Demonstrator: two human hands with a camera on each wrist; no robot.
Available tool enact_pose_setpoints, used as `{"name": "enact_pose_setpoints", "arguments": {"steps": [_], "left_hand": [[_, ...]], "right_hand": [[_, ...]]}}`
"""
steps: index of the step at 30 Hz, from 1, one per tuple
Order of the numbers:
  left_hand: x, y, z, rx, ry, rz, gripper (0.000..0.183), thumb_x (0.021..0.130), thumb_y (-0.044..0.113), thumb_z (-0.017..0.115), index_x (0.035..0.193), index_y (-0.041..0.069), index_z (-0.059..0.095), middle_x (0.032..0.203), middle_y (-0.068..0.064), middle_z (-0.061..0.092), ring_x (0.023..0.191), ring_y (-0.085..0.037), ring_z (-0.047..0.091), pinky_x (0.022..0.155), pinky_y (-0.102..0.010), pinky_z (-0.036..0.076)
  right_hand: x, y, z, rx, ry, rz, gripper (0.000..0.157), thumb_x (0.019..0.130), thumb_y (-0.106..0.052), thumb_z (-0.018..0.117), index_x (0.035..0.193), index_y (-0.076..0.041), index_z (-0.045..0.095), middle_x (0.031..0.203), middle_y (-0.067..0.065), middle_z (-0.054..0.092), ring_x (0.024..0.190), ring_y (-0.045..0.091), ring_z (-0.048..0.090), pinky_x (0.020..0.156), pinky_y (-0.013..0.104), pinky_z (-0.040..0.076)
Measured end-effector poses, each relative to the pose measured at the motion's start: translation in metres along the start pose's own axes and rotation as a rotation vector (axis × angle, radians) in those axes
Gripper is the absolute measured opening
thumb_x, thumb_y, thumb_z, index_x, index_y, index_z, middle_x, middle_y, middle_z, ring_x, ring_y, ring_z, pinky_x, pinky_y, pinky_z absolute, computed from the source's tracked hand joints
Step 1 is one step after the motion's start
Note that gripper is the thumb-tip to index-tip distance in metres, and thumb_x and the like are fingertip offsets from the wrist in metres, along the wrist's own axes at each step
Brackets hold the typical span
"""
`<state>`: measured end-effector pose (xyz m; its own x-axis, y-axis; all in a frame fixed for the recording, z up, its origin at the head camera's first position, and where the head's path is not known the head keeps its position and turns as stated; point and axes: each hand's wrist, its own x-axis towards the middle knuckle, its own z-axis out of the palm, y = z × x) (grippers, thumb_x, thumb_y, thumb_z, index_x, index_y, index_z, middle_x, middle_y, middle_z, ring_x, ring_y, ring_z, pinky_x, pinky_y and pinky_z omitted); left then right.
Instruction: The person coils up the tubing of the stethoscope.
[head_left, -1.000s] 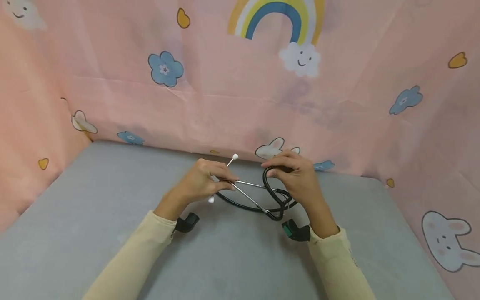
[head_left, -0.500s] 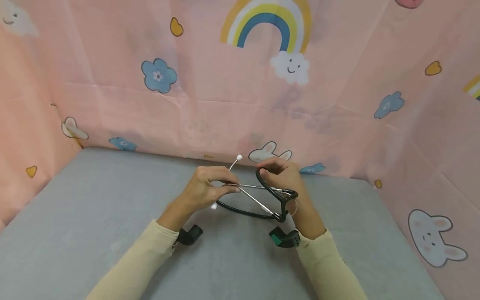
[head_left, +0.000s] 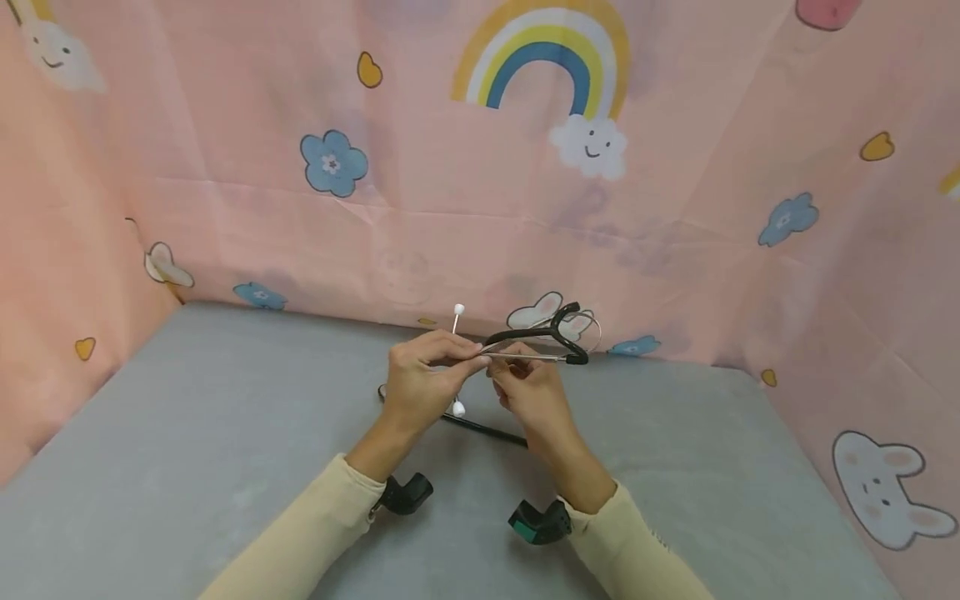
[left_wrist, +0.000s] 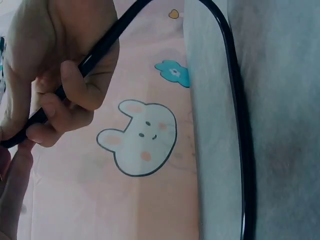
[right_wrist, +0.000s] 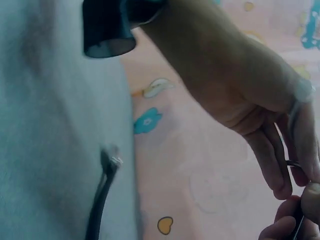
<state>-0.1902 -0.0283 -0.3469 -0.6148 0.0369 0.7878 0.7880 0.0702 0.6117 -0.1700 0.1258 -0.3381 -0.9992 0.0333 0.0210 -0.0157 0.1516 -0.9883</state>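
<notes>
1. Head view: The left hand (head_left: 427, 379) pinches the metal ear tubes (head_left: 536, 357) of a stethoscope (head_left: 525, 332) between thumb and fingers. White eartips (head_left: 459, 309) show beyond and below those fingertips, while the black Y-shaped yoke reaches out to their right. The right hand (head_left: 528, 392) is just beside, fingers curled, under the ear tubes. Below both hands, a length of black tubing (head_left: 483, 429) runs over the grey table (head_left: 225, 483).

2. Left wrist view: The right hand's fingers are curled around the black tubing, which slants down to the left hand's fingertips at the edge. From the right hand it also arches over and down along the table, well apart from the fingers.

3. Right wrist view: The left hand's fingers press together, tips next to the right hand's; what lies between them is mostly hidden. The tubing's free end (right_wrist: 107, 167) is well away from the fingers, by the table edge.
</notes>
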Motion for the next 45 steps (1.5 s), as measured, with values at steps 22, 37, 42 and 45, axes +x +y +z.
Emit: {"name": "enact_pose_setpoints", "arguments": {"steps": [22, 37, 42, 45], "left_hand": [[0.008, -0.013, -0.017, 0.626, -0.277, 0.293, 0.010, 0.079, -0.007, 0.073, 0.076, 0.003, 0.074, 0.081, -0.004, 0.066, 0.075, -0.019, 0.065, 0.067, -0.026, 0.056], [-0.002, -0.019, -0.010, 0.482, -0.370, 0.374, 0.025, 0.070, 0.006, 0.089, 0.082, 0.003, 0.067, 0.086, -0.006, 0.066, 0.079, -0.016, 0.066, 0.070, -0.023, 0.056], [0.003, -0.018, -0.015, 0.236, -0.345, 0.367, 0.023, 0.066, -0.001, 0.089, 0.079, 0.002, 0.071, 0.083, -0.005, 0.070, 0.076, -0.015, 0.068, 0.070, -0.020, 0.057], [0.006, -0.014, -0.016, 0.087, -0.355, 0.358, 0.023, 0.064, -0.006, 0.088, 0.076, 0.003, 0.071, 0.081, -0.006, 0.071, 0.074, -0.016, 0.068, 0.070, -0.019, 0.056]], "right_hand": [[-0.012, 0.001, 0.002, -0.940, 0.193, -0.800, 0.016, 0.081, -0.006, 0.079, 0.095, -0.012, 0.078, 0.082, 0.001, 0.068, 0.070, 0.016, 0.063, 0.059, 0.026, 0.054], [0.000, -0.002, -0.023, -0.754, 0.165, -0.716, 0.010, 0.084, -0.014, 0.078, 0.094, -0.014, 0.080, 0.086, 0.001, 0.074, 0.063, 0.009, 0.051, 0.055, 0.023, 0.043], [0.007, -0.013, -0.049, -0.680, 0.080, -0.623, 0.013, 0.084, -0.020, 0.078, 0.097, -0.019, 0.080, 0.095, -0.002, 0.075, 0.069, 0.010, 0.059, 0.058, 0.023, 0.046], [0.011, -0.016, -0.066, -0.597, 0.025, -0.551, 0.014, 0.085, -0.016, 0.077, 0.099, -0.017, 0.080, 0.100, -0.001, 0.075, 0.079, 0.010, 0.063, 0.064, 0.022, 0.048]]}}
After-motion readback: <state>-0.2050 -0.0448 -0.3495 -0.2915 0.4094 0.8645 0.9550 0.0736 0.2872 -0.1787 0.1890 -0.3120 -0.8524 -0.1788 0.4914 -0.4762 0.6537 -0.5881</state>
